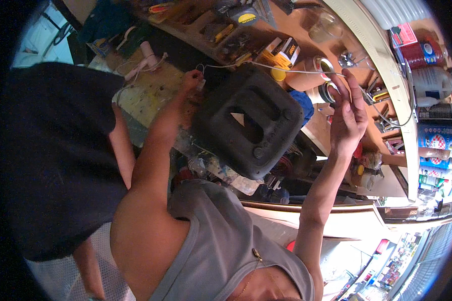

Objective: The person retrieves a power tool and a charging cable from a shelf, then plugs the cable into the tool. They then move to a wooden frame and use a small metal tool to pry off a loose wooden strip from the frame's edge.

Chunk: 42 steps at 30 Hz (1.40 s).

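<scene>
A thin white cable runs nearly straight across the top of a black plastic jerrycan, from hand to hand. At its left end my left hand is closed, pinching it beside a small loop. My right hand is raised to the right of the jerrycan with its fingers extended. The cable passes at those fingertips, seemingly caught between them, and curves on beyond in a loose arc at the right. The jerrycan shows a moulded handle recess, with a pale triangle visible through the opening. What lies inside my left fingers is mostly hidden.
Another person in a black shirt stands close on my left. A pink cylindrical tool lies on the stained worktop. Beyond are wooden shelves with tools, a yellow box and an open tin. Bottles line the far right.
</scene>
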Each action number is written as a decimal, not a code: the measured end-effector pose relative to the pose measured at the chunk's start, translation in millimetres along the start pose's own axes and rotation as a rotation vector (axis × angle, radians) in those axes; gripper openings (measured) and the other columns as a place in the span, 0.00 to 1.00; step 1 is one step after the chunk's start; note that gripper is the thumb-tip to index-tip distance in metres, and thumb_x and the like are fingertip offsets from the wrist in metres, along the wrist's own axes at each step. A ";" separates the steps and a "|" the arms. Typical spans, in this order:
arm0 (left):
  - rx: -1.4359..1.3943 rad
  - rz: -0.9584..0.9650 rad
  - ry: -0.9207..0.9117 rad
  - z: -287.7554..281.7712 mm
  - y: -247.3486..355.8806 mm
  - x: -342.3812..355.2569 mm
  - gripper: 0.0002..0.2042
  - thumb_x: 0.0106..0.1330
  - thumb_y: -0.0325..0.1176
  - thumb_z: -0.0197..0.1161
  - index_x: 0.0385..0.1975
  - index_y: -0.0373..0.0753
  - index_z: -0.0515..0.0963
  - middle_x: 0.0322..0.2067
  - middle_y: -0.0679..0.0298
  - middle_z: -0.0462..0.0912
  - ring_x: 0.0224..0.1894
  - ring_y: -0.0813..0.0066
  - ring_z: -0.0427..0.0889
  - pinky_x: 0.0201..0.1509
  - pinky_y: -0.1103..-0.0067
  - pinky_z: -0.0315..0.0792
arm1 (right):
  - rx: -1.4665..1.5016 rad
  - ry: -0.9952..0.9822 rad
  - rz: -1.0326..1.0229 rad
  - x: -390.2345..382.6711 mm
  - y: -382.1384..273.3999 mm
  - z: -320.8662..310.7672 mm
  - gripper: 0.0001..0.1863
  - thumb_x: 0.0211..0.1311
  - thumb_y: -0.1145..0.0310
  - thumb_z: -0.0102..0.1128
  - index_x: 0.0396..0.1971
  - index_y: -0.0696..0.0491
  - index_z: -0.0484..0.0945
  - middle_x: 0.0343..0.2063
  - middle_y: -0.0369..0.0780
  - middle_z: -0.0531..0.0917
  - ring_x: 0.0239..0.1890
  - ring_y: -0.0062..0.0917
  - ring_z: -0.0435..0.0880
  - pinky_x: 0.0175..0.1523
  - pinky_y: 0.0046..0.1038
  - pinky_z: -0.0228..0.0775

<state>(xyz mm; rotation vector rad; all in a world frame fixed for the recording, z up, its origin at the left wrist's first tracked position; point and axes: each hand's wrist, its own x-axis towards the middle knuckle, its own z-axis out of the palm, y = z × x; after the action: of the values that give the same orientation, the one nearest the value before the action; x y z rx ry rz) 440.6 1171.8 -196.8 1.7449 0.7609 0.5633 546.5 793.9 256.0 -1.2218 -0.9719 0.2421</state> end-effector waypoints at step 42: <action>0.621 1.000 0.056 116.2 654.5 -92.4 0.31 0.40 0.53 0.70 0.42 0.38 0.76 0.32 0.50 0.82 0.37 0.52 0.81 0.43 0.66 0.75 | -0.314 0.432 0.027 -112.9 -24.1 -99.2 0.07 0.49 0.73 0.67 0.27 0.59 0.79 0.42 0.40 0.75 0.34 0.13 0.73 0.33 0.14 0.65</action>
<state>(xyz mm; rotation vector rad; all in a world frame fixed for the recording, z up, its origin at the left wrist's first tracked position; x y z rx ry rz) 598.4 899.7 396.1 2.6828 0.0111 1.1132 544.5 646.1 219.6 -1.4960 -0.6291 -0.1583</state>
